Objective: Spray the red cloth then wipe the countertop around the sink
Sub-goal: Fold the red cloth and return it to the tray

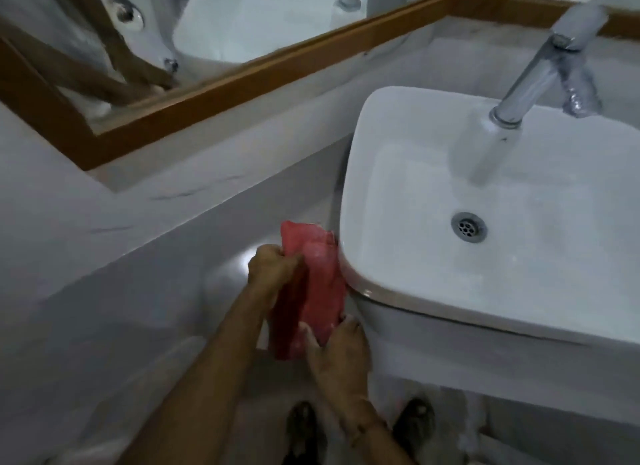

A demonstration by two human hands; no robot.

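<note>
Red cloth [320, 284] sits folded into a long pad, held just beside the near left corner of the sink [398, 187], over the strip of countertop [173, 263] that runs along the basin's left wall. The left hand [273, 262] pinches the fold near its upper part with fingers closed on the fabric, and the right hand [337, 346] grips the lower end with fingers curled around it; both clasp the cloth, though the frame is blurred and I cannot tell whether the pad is touching the basin wall or hanging a little off it. No spray bottle shows in view, so whether the cloth is already damp cannot be judged here. The step in hand looks like squaring up the fold before a wiping pass. To do it well, the pad should be flattened so a broad clean face meets the stone rather than a bunched edge, then pressed down with one palm and drawn along the joint where basin meets counter, since grime tends to collect in that seam. Strokes should overlap and work from the mirror frame [221, 93] at the back wall toward the front edge. The narrow run behind the tap [540, 66] will want a folded corner pushed in with fingertips.
</note>
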